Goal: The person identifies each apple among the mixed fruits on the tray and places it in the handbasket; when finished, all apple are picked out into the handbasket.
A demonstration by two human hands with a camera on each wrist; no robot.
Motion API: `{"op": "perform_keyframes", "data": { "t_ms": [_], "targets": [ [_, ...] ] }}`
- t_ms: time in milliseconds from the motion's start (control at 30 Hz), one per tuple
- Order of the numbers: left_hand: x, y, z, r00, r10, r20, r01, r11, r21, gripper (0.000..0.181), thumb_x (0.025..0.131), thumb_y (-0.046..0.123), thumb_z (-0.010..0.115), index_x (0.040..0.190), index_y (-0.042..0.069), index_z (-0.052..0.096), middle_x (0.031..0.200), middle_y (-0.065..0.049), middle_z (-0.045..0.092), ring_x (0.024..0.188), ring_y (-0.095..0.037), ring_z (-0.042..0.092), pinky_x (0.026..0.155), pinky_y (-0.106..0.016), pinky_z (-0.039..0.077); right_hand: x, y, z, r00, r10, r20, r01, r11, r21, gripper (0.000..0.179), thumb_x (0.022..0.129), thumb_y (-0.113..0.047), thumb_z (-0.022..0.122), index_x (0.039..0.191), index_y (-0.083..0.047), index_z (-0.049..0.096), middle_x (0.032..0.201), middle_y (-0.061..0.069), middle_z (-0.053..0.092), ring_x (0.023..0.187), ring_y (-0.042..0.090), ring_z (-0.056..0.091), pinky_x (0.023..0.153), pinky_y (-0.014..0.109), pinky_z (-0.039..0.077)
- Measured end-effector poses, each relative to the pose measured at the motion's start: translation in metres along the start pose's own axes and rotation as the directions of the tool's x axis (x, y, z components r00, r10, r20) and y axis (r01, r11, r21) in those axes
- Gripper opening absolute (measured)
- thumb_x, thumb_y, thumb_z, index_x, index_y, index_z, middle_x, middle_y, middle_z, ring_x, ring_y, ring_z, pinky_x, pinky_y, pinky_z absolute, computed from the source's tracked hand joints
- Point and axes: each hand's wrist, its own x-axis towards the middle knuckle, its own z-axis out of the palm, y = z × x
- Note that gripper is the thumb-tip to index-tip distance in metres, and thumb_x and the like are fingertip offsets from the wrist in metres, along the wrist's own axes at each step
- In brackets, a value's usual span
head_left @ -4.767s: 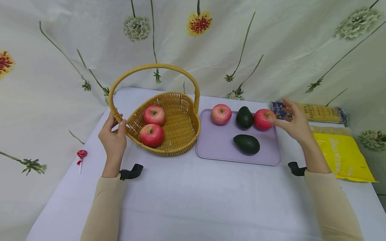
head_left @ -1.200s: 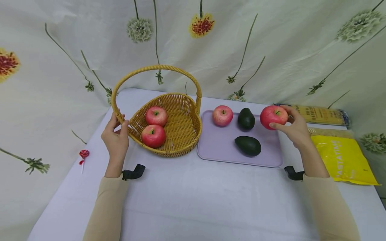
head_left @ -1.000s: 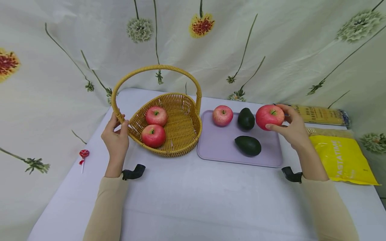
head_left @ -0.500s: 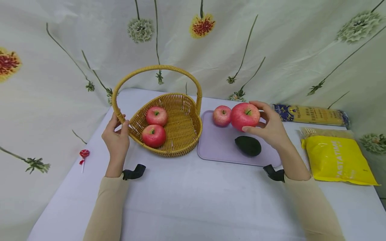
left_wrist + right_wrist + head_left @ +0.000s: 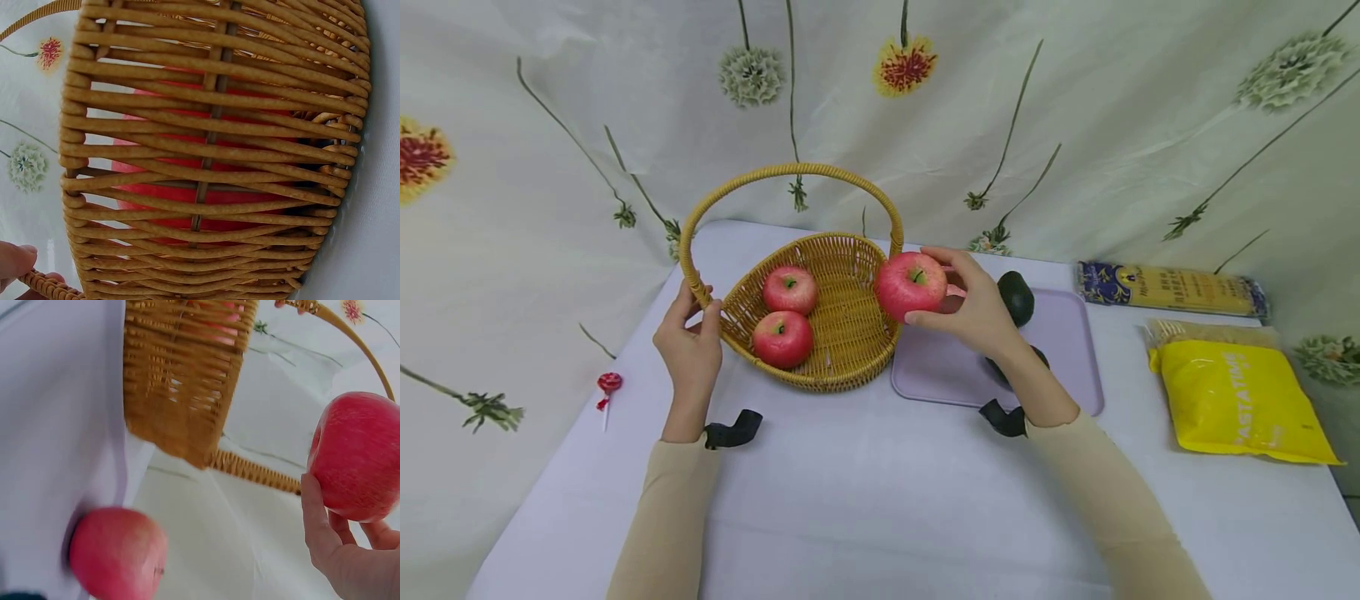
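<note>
My left hand (image 5: 691, 346) grips the left foot of the handle (image 5: 790, 169) on a yellow wicker basket (image 5: 853, 337). Inside it, on the left, lie two red apples (image 5: 790, 289); red shows through the weave (image 5: 219, 150) in the left wrist view. My right hand (image 5: 979, 310) pinches another red apple (image 5: 912, 287) between thumb and fingers, overlapping the basket's right rim. In the right wrist view, this apple (image 5: 359, 456) is raised off the tray, while one more apple (image 5: 119, 553) stays on it, mostly hidden behind my hand in the head view.
A light purple tray (image 5: 1071, 350) bears two dark green avocados (image 5: 1017, 297), one partly behind my right wrist. To the right lie a long yellow-and-blue packet (image 5: 1180, 289) and a yellow pasta bag (image 5: 1243, 400). A red lollipop (image 5: 609, 382) is at the far left.
My right hand has picked up the apple from the tray's right end and carried it left, past the avocado, to the basket's right rim. My left hand keeps its grip on the handle.
</note>
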Motion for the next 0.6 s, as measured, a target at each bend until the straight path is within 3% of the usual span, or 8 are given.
{"op": "perform_keyframes", "data": {
  "t_ms": [200,433,600],
  "targets": [
    [0.000,-0.001,0.000,1.000,0.001,-0.003,-0.001,1.000,0.004,0.042,0.096,0.015,0.059,0.138,0.022,0.058,0.120,-0.005,0.070,0.103,-0.010,0.063,0.074,-0.003,0.047,0.019,0.004,0.031,1.000,0.015,0.021,-0.015,1.000,-0.009,0.077,0.074,-0.015,0.084,0.142,-0.011,0.047,0.135,0.007,0.050,0.115,0.025,0.053,0.091,0.045,0.055],
    [0.001,-0.002,0.000,1.000,0.009,-0.012,-0.009,1.000,-0.005,0.043,0.096,0.013,0.059,0.138,0.021,0.057,0.119,-0.007,0.070,0.100,-0.002,0.061,0.073,-0.002,0.046,0.040,0.015,0.061,0.999,-0.045,0.015,0.047,0.969,-0.243,0.077,0.074,-0.025,0.084,0.141,-0.007,0.049,0.133,0.011,0.055,0.118,0.024,0.053,0.099,0.042,0.050],
    [0.000,-0.002,0.000,1.000,0.007,-0.009,-0.007,1.000,0.002,0.043,0.096,0.013,0.059,0.138,0.021,0.057,0.119,-0.006,0.070,0.102,-0.006,0.062,0.073,-0.002,0.046,0.049,0.021,0.077,0.999,-0.014,0.038,0.025,0.944,-0.329,0.079,0.076,-0.027,0.082,0.142,-0.005,0.046,0.136,0.014,0.054,0.124,0.027,0.051,0.103,0.042,0.047]
  ]
}}
